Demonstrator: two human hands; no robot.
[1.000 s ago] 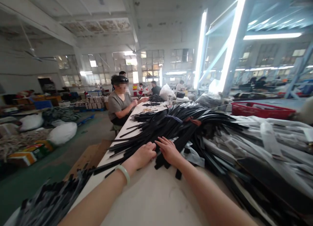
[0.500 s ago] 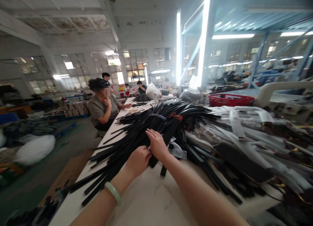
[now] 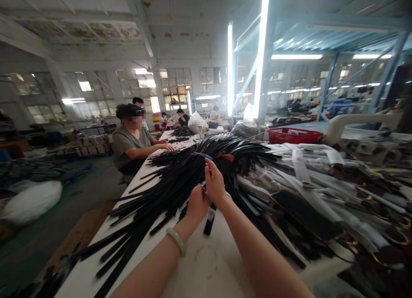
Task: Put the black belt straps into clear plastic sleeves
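Note:
Both my hands meet above the near end of a large heap of black straps (image 3: 154,190) on a white table (image 3: 206,263). My left hand (image 3: 197,202), with a pale green bangle (image 3: 176,242) on its wrist, has its fingers closed; whatever they pinch is hidden. Against its fingertips, my right hand (image 3: 215,183) is curled with the index finger pointing up toward a bluish tie (image 3: 202,154) around the straps. What lies inside it is hidden too. Just below the hands, one black strap end (image 3: 209,226) sticks out beside a bit of clear plastic (image 3: 211,214).
White-wrapped straps (image 3: 302,165) with brown and gold parts pile up at right, near a red basket (image 3: 294,136) and a beige machine (image 3: 347,126). Across the table's left edge sits a co-worker (image 3: 131,139). A reddish tie (image 3: 226,156) binds more straps.
My hands have moved slightly up and right, and my right fingers have folded in, leaving the index finger raised. The co-worker has lowered a hand from the face to the table. The view has shifted.

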